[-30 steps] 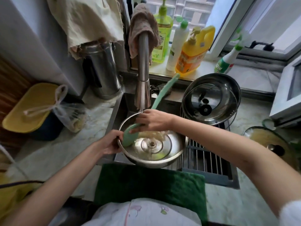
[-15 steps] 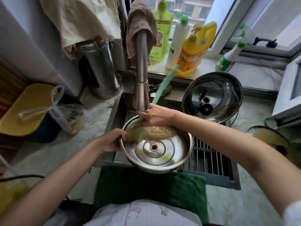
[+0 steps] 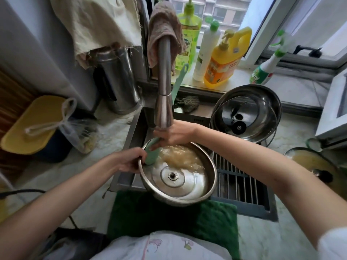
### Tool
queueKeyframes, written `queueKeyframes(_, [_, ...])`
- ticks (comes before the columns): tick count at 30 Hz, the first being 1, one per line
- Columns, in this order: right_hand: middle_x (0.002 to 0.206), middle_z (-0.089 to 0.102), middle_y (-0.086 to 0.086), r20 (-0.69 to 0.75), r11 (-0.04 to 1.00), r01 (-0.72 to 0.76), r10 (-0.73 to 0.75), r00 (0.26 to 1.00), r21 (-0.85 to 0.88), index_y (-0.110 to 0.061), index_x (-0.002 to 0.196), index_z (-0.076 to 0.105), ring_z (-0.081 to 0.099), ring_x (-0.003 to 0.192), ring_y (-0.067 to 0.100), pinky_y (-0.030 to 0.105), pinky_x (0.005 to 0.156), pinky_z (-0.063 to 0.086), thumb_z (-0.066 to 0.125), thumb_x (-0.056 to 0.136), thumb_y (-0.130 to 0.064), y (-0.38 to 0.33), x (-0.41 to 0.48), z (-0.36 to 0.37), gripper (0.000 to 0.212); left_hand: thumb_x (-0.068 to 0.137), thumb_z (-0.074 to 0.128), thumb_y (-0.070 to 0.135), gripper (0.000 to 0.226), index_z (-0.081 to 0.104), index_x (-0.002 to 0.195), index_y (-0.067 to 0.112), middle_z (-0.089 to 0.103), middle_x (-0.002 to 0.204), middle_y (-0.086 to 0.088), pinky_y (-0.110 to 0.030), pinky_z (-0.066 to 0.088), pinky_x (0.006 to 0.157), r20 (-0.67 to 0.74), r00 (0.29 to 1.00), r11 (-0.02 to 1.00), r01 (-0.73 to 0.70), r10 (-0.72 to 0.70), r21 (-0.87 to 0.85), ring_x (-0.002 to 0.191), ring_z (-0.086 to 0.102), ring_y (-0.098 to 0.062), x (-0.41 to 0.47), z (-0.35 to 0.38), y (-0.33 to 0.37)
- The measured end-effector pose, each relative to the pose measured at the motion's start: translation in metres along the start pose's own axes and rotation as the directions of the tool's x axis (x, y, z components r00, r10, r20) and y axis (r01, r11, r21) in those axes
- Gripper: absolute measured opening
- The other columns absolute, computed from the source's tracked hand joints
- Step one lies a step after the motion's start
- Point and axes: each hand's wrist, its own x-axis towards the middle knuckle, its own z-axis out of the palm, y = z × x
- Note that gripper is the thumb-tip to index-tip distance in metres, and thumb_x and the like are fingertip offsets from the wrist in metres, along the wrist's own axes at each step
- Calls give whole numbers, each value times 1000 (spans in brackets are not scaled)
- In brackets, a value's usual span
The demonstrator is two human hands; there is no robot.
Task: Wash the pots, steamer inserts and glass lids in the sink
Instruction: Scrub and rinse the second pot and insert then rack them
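A steel pot (image 3: 204, 192) is tilted over the sink (image 3: 139, 124), with a lid lying inside it and foamy water at its far side. My left hand (image 3: 129, 160) grips the pot's left rim. My right hand (image 3: 174, 133) holds a green long-handled brush (image 3: 153, 152), whose head is against the pot's inner left wall just under the tap (image 3: 164, 87). A second steel pot (image 3: 266, 102) with a glass lid (image 3: 242, 117) in it rests at the sink's back right.
A drain rack (image 3: 238, 182) covers the sink's right half. Detergent bottles (image 3: 223, 59) line the windowsill. A steel kettle (image 3: 120, 81) stands back left beside a yellow-lidded bin (image 3: 35, 124). Another glass lid (image 3: 315, 164) lies on the right counter, and a green mat (image 3: 169, 218) is at the front edge.
The brush head has slid along the pot's far-left inner wall, and its handle has swung more upright behind the tap. Foamy water has spread across the far side of the pot.
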Motion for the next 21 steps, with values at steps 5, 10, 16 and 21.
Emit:
queueKeyframes(5, [100, 67, -2, 532, 975, -216, 161, 832, 43, -30, 111, 69, 62, 95, 23, 35, 82, 43, 54, 91, -30, 5, -19, 6, 25, 38, 47, 3, 16, 39, 36, 17, 34, 39, 2, -15, 30, 36, -34, 999, 1000, 0, 0, 10, 33, 34, -10, -7, -18, 0])
queueKeyframes(10, [88, 67, -2, 369, 977, -189, 139, 919, 101, -36, 102, 71, 62, 85, 23, 39, 74, 48, 45, 89, -21, -3, -7, 4, 33, 41, 47, 2, 11, 44, 46, 12, 41, 47, -2, -18, 35, 43, 21, 1000, 999, -14, 13, 32, 40, 41, -12, -5, -17, 6])
queueKeyframes(16, [88, 66, 5, -42, 995, -77, 80, 996, 66, -32, 116, 67, 61, 81, 25, 38, 66, 47, 64, 89, -19, -7, -5, 4, 30, 45, 40, 1, 23, 51, 65, 0, 53, 57, -9, -19, 47, 47, 2, 1000, 1000, -5, 5, -9, 48, 54, -17, -2, -9, 4])
queueKeyframes(21, [97, 62, 5, 486, 857, -503, 487, 725, -109, -39, 134, 49, 61, 86, 24, 36, 76, 44, 51, 92, -24, -9, -37, 6, 45, 44, 41, 1, 12, 38, 42, 13, 37, 40, -2, -15, 36, 37, -117, 991, 996, -77, 71, -49, 34, 40, -11, -9, -18, 12])
